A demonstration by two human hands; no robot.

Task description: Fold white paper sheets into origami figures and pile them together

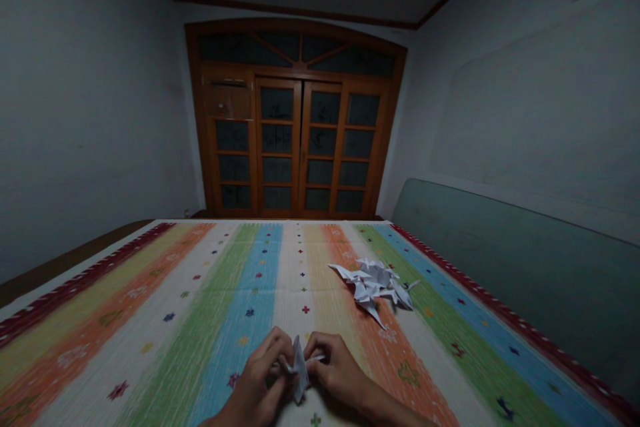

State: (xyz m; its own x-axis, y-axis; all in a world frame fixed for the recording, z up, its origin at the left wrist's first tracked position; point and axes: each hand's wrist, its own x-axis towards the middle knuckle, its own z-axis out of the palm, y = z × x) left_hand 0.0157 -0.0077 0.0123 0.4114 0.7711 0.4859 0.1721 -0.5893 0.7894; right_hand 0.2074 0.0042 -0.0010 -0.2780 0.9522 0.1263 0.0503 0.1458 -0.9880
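Note:
Low in the middle of the view, my left hand and my right hand meet over a small piece of folded white paper. Both hands pinch it, fingers curled and pressed together on its edges. The paper stands upright between the fingertips, just above the striped cloth. Beyond my right hand, a pile of finished white folded paper figures lies on the cloth, apart from both hands.
The multicoloured striped cloth covers a wide flat surface that runs to a wooden double door at the far wall. A grey-green panel lines the right side under the wall. The room is dim.

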